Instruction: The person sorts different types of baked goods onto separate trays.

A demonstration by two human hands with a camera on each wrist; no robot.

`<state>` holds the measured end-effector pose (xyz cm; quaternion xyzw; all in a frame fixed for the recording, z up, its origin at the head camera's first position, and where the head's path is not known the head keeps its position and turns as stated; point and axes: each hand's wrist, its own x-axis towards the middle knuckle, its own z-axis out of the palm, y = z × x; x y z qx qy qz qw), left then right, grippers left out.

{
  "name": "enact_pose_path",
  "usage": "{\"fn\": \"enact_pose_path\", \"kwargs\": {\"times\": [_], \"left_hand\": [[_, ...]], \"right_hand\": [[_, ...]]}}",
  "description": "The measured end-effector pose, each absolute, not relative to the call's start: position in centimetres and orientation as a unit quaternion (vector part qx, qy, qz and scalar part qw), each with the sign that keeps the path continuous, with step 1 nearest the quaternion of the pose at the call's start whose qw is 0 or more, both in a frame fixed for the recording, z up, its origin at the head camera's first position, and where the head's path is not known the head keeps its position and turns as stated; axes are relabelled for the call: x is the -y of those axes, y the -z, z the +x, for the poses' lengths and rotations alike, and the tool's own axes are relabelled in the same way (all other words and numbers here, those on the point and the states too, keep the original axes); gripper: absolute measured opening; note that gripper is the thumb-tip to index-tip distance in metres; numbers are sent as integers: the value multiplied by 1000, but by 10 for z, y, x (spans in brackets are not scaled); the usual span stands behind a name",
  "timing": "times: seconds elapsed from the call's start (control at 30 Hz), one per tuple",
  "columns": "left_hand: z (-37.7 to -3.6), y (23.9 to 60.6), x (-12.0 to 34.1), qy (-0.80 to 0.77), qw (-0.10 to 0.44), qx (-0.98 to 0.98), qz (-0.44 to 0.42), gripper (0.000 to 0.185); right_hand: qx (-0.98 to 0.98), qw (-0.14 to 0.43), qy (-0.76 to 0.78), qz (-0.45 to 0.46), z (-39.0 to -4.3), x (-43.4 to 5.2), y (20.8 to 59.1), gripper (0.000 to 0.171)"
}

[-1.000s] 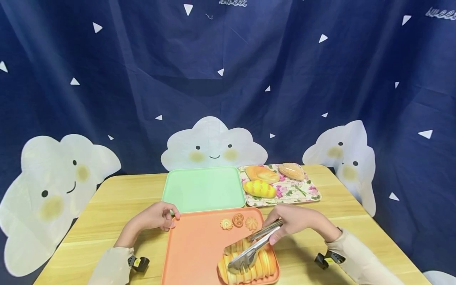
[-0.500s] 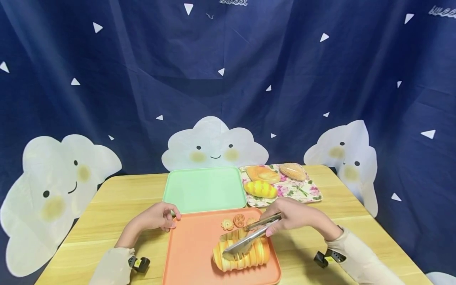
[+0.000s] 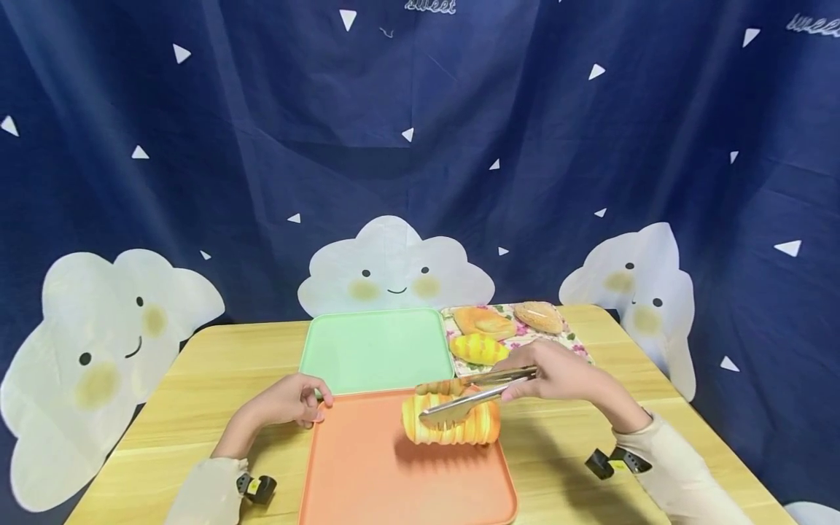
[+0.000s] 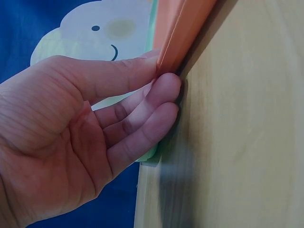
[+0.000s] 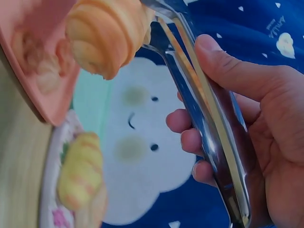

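My right hand (image 3: pixel 558 379) (image 5: pixel 247 123) grips metal tongs (image 3: pixel 472 394) (image 5: pixel 204 118) that clamp a ridged, croissant-like bread (image 3: pixel 453 421) (image 5: pixel 107 33), held above the far part of the orange tray (image 3: pixel 367 474). My left hand (image 3: pixel 292 399) (image 4: pixel 80 128) holds the orange tray's far left corner (image 4: pixel 178 38), thumb above the rim and fingers under it. Small cookies (image 5: pixel 40 57) on the orange tray show only in the right wrist view; the bread hides them from the head view.
An empty green tray (image 3: pixel 375 348) lies behind the orange one. To its right a floral tray (image 3: pixel 558 346) carries a yellow striped bread (image 3: pixel 477 348) (image 5: pixel 80 175) and two other buns (image 3: pixel 484 321). The wooden table (image 3: pixel 197 394) stands before a dark blue cloud curtain.
The tongs have lifted the ridged bread off the near right part of the orange tray and carried it up and away from me. The left hand has stayed on the tray corner.
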<state>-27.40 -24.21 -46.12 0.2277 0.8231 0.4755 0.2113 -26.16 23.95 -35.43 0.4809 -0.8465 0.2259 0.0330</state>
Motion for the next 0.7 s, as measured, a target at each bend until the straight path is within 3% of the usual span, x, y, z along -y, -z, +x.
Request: {"fn": "enact_pose_path", "kwargs": {"times": [0.57,0.7], "left_hand": [[-274,463,244,-468,211,-827,228,18],[-275,464,244,-467,208,-828,229,18]], "right_hand": [[887,257,-69,378,-268,-283,321,32],[870,320,-50,372,-271,-292,323,47]]}}
